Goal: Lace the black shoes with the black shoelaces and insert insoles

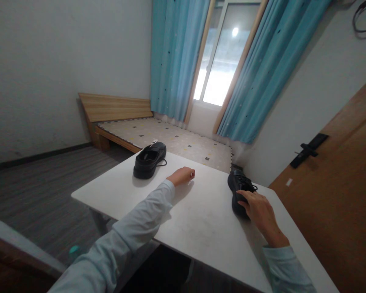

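Two black lace-up shoes stand on a white table (201, 228). The left shoe (149, 160) has a lace hanging over its side onto the tabletop. Between the shoes, nearer the left one, my left hand (183, 176) is above the table with its fingers curled; whether anything small is inside them is hidden. On the right side of the table, my right hand (258, 211) grips the heel end of the right shoe (239, 183), thumb and fingers at its opening. That shoe's laced front points away from me.
Beyond the table is a bed (177, 138) with a wooden headboard (118, 106). Blue curtains (179, 53) hang beside a bright window (224, 53). A wooden door (338, 183) with a black handle stands at the right. Something dark is under the table's near edge.
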Motion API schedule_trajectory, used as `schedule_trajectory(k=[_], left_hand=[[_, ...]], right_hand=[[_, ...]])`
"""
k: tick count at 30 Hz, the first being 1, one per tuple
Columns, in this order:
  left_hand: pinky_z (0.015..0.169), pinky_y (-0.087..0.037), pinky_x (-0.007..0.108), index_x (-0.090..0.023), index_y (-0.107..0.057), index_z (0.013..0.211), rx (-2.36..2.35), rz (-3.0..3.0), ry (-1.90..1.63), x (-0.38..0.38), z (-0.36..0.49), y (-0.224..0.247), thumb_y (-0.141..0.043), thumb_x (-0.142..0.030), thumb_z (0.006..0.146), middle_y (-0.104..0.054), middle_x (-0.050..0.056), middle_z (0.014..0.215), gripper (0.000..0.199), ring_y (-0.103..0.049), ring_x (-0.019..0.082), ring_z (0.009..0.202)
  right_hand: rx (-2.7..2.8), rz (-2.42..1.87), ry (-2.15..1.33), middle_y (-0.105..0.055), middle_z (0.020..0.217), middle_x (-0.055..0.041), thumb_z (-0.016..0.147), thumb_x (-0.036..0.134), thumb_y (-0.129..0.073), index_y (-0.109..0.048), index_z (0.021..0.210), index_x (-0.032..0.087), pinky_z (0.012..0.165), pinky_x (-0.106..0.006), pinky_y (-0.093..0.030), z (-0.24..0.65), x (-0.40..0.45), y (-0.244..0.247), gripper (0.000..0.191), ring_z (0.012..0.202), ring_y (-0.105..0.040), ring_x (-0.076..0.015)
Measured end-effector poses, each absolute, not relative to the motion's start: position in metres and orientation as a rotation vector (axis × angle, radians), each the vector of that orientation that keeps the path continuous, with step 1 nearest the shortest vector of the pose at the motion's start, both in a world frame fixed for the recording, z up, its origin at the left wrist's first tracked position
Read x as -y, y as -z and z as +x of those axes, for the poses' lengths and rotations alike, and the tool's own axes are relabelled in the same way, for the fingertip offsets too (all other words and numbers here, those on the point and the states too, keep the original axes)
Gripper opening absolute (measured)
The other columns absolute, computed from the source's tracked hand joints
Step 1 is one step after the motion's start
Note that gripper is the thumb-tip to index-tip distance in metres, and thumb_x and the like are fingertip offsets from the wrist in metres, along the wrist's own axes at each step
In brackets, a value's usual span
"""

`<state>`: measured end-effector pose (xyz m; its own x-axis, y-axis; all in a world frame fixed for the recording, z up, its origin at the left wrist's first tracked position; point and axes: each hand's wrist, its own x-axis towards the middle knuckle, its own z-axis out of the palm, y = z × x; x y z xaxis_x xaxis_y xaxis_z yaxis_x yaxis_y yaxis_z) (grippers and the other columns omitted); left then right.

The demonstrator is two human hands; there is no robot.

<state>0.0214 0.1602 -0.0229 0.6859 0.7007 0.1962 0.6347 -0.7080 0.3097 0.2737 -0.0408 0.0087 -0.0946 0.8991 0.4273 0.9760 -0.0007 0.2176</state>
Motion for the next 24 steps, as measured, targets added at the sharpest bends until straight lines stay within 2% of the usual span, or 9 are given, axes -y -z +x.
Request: schedule_trajectory(k=[7,11,24], left_hand=[[0.077,-0.047,0.03,-0.016,-0.067,0.089,-1.081,2.658,-0.464,-0.161,0.021,0.025,-0.049,-0.019,0.082,-0.068,0.011,0.089,0.019,-0.063,0.021,0.085],[0.075,-0.047,0.03,-0.016,-0.067,0.088,-1.07,2.645,-0.472,-0.16,0.02,0.024,-0.049,-0.019,0.082,-0.068,0.011,0.089,0.019,-0.063,0.022,0.084],[0.076,-0.047,0.03,-0.016,-0.067,0.09,-1.076,2.659,-0.436,-0.158,0.018,0.024,-0.049,-0.019,0.083,-0.068,0.012,0.09,0.019,-0.063,0.022,0.086]], right_hand=[[1.939,-2.105,0.77,-0.069,0.092,-0.0102,0.082,0.026,-0.051,-0.062,0.109,0.021,0.073,-0.037,-0.044,0.337,0.06,0.002,0.029,0.082,-0.061,-0.0267],[1.886,-2.167,0.861,-0.069,0.089,-0.0126,0.084,0.029,-0.048,-0.061,0.114,0.018,0.072,-0.037,-0.044,0.356,0.076,0.007,0.035,0.082,-0.061,-0.0276],[1.732,-2.263,0.945,-0.068,0.096,-0.0153,0.087,0.032,-0.041,-0.058,0.117,0.014,0.077,-0.039,-0.045,0.373,0.099,0.022,0.039,0.086,-0.06,-0.0294]])
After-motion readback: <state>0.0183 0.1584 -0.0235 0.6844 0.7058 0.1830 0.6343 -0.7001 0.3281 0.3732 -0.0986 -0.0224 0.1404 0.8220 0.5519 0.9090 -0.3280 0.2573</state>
